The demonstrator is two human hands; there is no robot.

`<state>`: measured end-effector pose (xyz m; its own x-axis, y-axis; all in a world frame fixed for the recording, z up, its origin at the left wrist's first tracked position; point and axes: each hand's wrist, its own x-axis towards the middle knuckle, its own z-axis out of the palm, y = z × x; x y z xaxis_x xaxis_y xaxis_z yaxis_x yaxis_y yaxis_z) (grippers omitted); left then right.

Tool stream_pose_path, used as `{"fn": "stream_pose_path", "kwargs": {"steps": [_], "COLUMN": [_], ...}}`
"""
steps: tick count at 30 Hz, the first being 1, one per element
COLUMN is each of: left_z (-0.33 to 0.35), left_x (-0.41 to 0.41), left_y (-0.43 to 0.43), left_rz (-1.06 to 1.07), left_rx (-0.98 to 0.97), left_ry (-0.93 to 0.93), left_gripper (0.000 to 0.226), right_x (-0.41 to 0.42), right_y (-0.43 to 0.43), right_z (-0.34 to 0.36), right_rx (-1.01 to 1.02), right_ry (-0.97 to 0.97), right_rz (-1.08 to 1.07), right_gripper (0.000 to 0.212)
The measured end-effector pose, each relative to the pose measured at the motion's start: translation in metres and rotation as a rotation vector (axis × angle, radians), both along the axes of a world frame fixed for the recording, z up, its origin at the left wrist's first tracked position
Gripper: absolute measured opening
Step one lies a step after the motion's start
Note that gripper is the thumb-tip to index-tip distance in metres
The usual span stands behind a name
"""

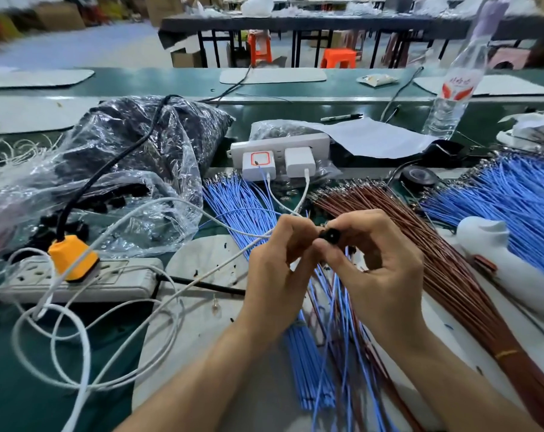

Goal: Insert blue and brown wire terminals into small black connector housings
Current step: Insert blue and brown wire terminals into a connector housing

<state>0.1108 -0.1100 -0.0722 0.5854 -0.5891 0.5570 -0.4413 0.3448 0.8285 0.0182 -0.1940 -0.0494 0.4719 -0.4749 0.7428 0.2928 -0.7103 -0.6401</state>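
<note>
Small black connector housing (329, 235) just in front of white charger strip (280, 144), pinched between clamped fingers of left hand (277, 272) and right hand (384, 269), blue wires (239, 207) and brown wires (426, 244) fanned on counter (6, 385) below the strip

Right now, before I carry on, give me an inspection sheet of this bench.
Surface: green bench, white mat.
Job's things: black housing; blue wires; brown wires.
Clutter: plastic bag, bottle, marker, paper, tape.
Grips: right grip pinches housing; left grip curled against it, contents hidden.
Cables: white leads loop over power strip; two chargers.
Surroundings: tables, orange stools behind.
</note>
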Motion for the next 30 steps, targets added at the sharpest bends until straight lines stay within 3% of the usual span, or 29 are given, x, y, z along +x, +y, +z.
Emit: {"fn": "stream_pose_path", "kwargs": {"steps": [30], "left_z": [-0.001], "left_x": [0.0044], "left_y": [-0.001], "left_rz": [0.084], "left_rx": [0.033], "left_ry": [-0.056], "left_gripper": [0.007], "right_x": [0.0014], "right_y": [-0.0044], "right_z": [-0.002], "right_rx": [-0.078], "right_ry": [0.059], "right_rz": [-0.031], "right_gripper": [0.013]}}
